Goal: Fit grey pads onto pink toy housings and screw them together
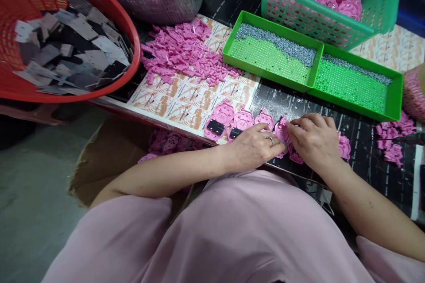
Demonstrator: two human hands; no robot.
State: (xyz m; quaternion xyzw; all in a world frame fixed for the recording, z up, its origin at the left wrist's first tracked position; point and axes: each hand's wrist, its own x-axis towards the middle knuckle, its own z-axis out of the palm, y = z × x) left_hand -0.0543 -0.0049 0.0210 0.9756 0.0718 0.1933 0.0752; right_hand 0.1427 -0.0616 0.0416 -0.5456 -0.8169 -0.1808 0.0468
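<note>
A row of pink plastic casings lies along the table's near edge. Two at its left end, a first casing (223, 114) and a second casing (244, 119), carry black plates (215, 128) on their lower parts. My left hand (257, 145), with a ring on one finger, is curled over the row, its fingertips on a pink casing (281, 131). Against that casing's upper right edge, the fingers of my right hand (314, 139) are pinched together. Whatever is between them is hidden. Another pink casing (344, 146) shows beyond my right hand.
Green trays (274, 64) of small metal screws stand behind the row. Loose pink parts (186, 53) are heaped at left. A red basket (133, 48) holds flat plates; a green basket (318, 22) holds pink casings. A dark tool tip (410, 139) juts in at right.
</note>
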